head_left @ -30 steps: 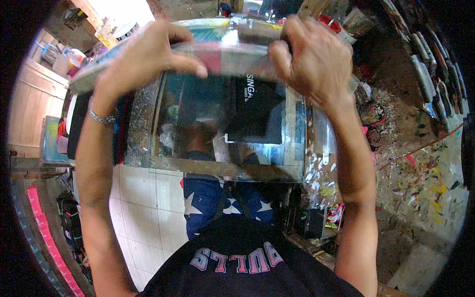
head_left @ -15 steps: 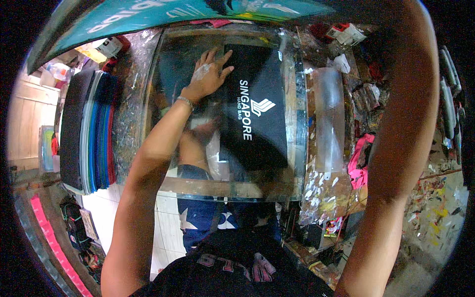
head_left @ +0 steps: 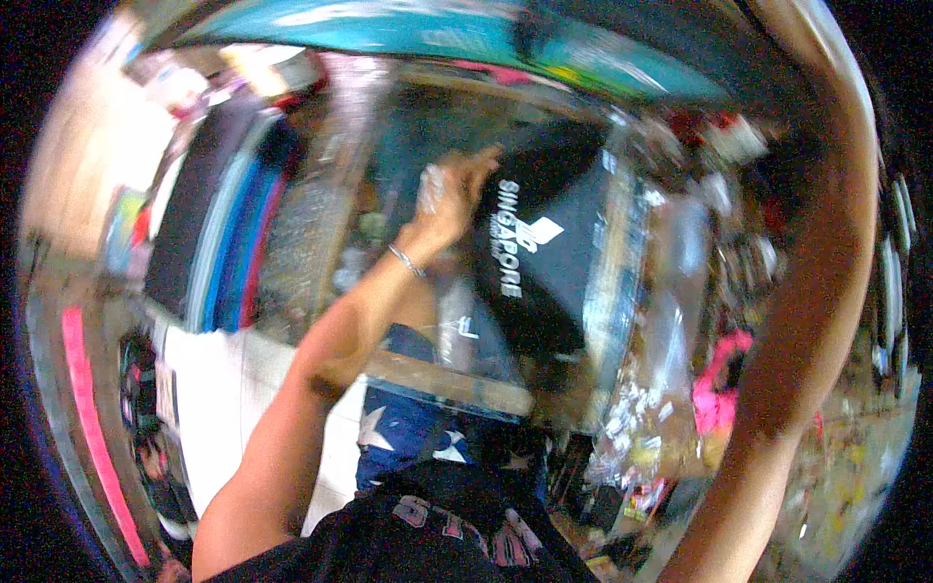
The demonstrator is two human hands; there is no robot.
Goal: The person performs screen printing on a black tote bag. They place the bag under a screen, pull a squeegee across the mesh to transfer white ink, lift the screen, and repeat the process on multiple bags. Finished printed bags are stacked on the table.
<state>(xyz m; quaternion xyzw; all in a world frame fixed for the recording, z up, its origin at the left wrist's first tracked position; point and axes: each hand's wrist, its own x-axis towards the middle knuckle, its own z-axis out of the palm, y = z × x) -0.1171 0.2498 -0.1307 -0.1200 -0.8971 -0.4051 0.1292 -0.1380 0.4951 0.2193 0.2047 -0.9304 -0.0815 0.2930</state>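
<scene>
A flat black bag (head_left: 544, 267) with a white print lies on a glass-topped frame (head_left: 457, 384) in front of me. My left hand (head_left: 449, 206) is at the bag's far left edge, its fingers drawn together on that edge, though motion blurs them. A pale smear marks its back, and a bracelet (head_left: 406, 260) circles the wrist. My right arm (head_left: 802, 262) reaches up along the right side, and its hand lies beyond the upper edge of the picture. Across the top hangs a raised teal screen (head_left: 428, 34) with a dark frame.
On the left stands a stack of coloured sheets (head_left: 219, 228). To the right, a paint-spattered bench (head_left: 632, 437) carries a translucent strip (head_left: 675, 282) and a pink cloth (head_left: 719, 389). A long pink strip (head_left: 97, 428) runs along the lower left.
My left hand's spread fingers have come together, and the hand has come slightly nearer at the bag's edge. The whole view has swung, shifting and tilting the scene rightward with blur.
</scene>
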